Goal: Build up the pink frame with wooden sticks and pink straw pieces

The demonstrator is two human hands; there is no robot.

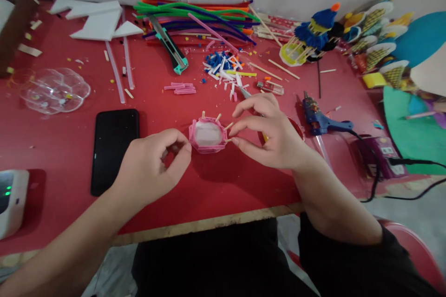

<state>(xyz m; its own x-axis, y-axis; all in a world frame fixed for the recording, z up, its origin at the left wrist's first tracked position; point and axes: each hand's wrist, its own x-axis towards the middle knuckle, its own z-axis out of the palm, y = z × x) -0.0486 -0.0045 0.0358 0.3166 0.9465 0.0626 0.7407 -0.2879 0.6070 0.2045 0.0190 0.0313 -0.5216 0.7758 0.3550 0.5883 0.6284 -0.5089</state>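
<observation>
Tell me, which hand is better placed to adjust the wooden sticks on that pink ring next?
Probably the right hand: it is close beside two of the wooden sticks, while the left hand is at the opposite edge of the pink ring.

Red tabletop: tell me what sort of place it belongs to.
Probably a craft workspace, judging by the hot-glue gun, the box cutter and the pile of colourful pipe cleaners.
</observation>
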